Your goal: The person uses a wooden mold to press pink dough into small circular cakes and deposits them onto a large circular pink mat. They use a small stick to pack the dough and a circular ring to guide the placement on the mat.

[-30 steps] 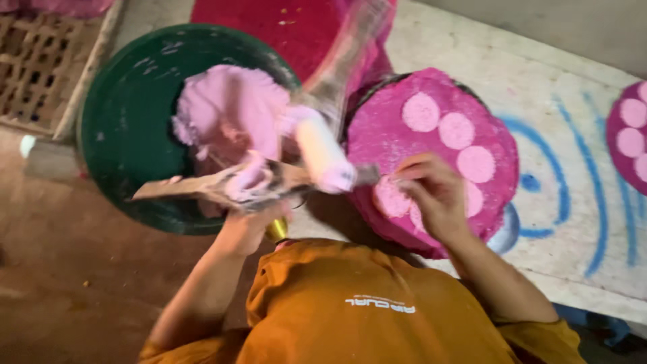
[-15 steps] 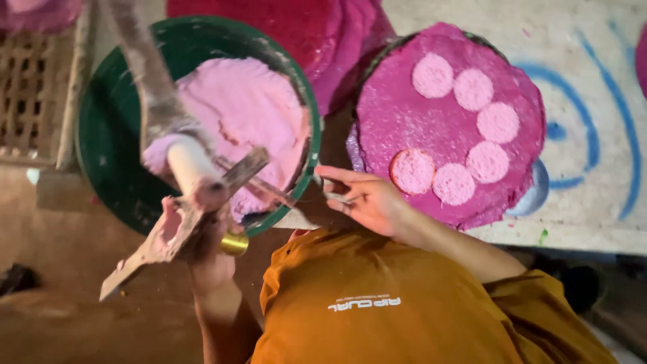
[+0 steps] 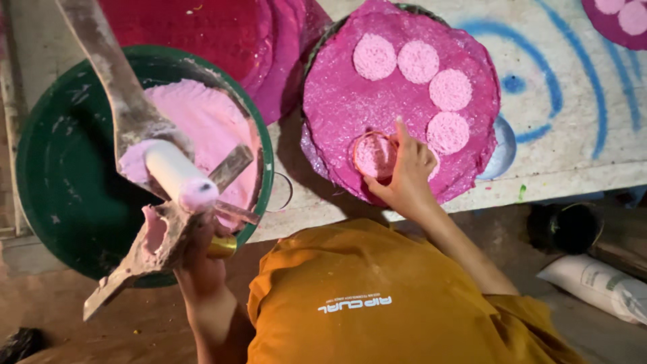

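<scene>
**Right hand back on the ring, left still loaded**

My right hand (image 3: 406,176) is on the thin orange ring mould (image 3: 375,154), fingertips spread over its far rim, palm resting on the mat. Not a closed grasp, more a press. The ring circles a pale pink paste round on the near side of the round magenta textured mat (image 3: 337,101). Half a second ago this hand was off the mat, near the basin edge; now it has come across to the ring. I judge that this round is being shaped or released.

Other pale pink rounds (image 3: 418,62) curve along the mat's far side, none touching the ring.

My left hand (image 3: 202,259) stays clenched around a paste-caked wooden scraper (image 3: 151,246) and a white stick with a pink tip (image 3: 178,176), held over the near rim of the round green basin (image 3: 60,168). Pink paste (image 3: 202,121) fills the basin's right side. A stack of red discs (image 3: 202,34) lies beyond it. The mat sits on a white surface with blue painted lines (image 3: 573,101).
</scene>
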